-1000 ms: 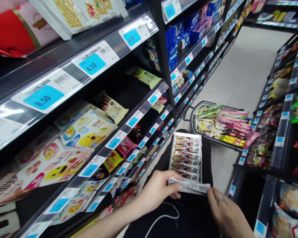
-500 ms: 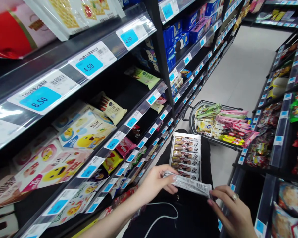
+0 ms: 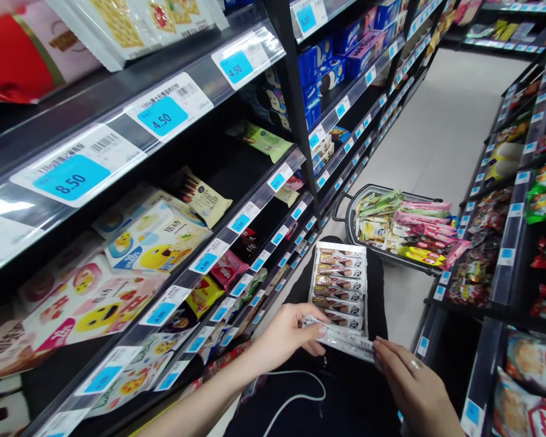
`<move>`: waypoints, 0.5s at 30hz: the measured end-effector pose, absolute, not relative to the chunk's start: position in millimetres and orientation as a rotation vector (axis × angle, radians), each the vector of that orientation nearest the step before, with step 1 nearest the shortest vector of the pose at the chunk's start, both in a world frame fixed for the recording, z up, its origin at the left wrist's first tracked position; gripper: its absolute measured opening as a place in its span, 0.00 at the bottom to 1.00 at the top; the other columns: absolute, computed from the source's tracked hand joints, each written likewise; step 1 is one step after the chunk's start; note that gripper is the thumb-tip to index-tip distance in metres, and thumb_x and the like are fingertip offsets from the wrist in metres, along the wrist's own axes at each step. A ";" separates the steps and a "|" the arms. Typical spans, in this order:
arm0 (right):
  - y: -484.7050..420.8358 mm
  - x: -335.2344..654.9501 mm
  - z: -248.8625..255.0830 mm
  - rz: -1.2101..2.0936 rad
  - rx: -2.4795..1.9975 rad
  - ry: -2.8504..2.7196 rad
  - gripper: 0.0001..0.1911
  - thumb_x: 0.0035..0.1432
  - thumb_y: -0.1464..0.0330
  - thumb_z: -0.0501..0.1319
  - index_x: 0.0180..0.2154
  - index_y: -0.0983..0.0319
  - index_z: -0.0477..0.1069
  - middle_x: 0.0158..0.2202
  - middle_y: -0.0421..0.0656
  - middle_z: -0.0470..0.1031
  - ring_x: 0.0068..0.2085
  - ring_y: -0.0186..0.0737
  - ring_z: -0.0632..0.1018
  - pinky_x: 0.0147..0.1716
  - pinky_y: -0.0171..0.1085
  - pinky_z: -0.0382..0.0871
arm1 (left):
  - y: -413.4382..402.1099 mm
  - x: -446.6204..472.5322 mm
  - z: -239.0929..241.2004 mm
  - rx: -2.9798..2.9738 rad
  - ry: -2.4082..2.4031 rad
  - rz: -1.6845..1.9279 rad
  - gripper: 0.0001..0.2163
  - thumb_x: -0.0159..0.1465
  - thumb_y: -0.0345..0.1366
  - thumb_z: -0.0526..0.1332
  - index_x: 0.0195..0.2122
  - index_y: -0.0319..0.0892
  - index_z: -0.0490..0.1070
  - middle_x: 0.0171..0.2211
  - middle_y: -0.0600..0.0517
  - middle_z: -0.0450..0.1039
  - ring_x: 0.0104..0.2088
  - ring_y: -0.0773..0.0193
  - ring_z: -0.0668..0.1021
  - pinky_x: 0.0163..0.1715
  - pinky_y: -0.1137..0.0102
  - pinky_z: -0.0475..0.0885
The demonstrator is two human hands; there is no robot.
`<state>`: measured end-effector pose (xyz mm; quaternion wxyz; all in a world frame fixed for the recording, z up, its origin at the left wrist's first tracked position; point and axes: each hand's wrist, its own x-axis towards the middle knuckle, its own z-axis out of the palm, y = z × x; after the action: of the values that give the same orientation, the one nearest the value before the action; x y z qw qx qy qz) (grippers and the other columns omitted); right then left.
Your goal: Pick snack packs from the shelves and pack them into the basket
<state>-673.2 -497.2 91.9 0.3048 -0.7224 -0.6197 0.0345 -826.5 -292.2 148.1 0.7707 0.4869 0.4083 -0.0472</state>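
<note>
My left hand (image 3: pixel 295 331) is closed on one end of a silvery wrapped snack bar (image 3: pixel 346 343), thumb on top. My right hand (image 3: pixel 403 367), with a ring on one finger, pinches the bar's other end. The bar lies level between both hands, its printed back partly facing up. Just beyond it, a white tray (image 3: pixel 364 255) of wrapped snack bars (image 3: pixel 338 285) rests on my dark-clothed lap. Several bars lie in a row there, brown and white, with the nearest ones partly hidden by my left hand and the held bar.
A dark shopping basket (image 3: pixel 343 209) full of colourful snack packets stands on the aisle floor (image 3: pixel 455 97) ahead. Shelves with price labels (image 3: pixel 164 116) and boxed snacks line the left; bagged snacks (image 3: pixel 534 364) fill the right. A white cord (image 3: pixel 300 397) crosses my lap.
My right hand has moved left and slightly up along the bar, its fingers straighter and closer to my left hand. My left hand keeps its grip. The view has shifted slightly.
</note>
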 end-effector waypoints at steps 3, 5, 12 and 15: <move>-496.3 -670.2 91.8 0.159 -1.873 -1.615 0.12 0.62 0.72 0.50 0.42 0.60 0.70 0.36 0.45 0.77 0.35 0.35 0.79 0.34 0.29 0.74 | -289.5 -826.6 146.5 1.040 0.862 -0.100 0.16 0.50 0.41 0.68 0.33 0.34 0.71 0.21 0.51 0.74 0.22 0.61 0.79 0.23 0.72 0.74; -492.6 -669.1 96.5 0.225 -1.869 -1.511 0.10 0.62 0.72 0.50 0.38 0.59 0.70 0.33 0.43 0.75 0.33 0.34 0.78 0.33 0.28 0.73 | -287.5 -827.2 144.4 1.022 0.830 -0.094 0.15 0.50 0.41 0.68 0.33 0.34 0.72 0.23 0.50 0.75 0.23 0.61 0.79 0.24 0.72 0.74; -485.1 -672.8 106.6 0.319 -1.839 -1.230 0.07 0.61 0.69 0.54 0.38 0.59 0.71 0.33 0.42 0.76 0.33 0.35 0.78 0.33 0.29 0.72 | -287.6 -830.5 134.6 0.972 0.699 -0.049 0.14 0.51 0.40 0.68 0.32 0.34 0.74 0.25 0.49 0.75 0.24 0.61 0.79 0.27 0.69 0.76; -488.7 -680.9 106.5 0.317 -1.913 -0.934 0.09 0.60 0.64 0.55 0.37 0.59 0.72 0.30 0.42 0.77 0.29 0.36 0.78 0.30 0.30 0.72 | -289.9 -830.6 132.0 0.962 0.685 -0.012 0.15 0.55 0.43 0.65 0.35 0.34 0.75 0.28 0.47 0.77 0.27 0.59 0.80 0.29 0.66 0.76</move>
<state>-680.9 -488.7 106.5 0.4746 -0.7824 -0.3819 0.1298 -830.6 -289.9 132.0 0.8307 0.4535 0.3230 -0.0057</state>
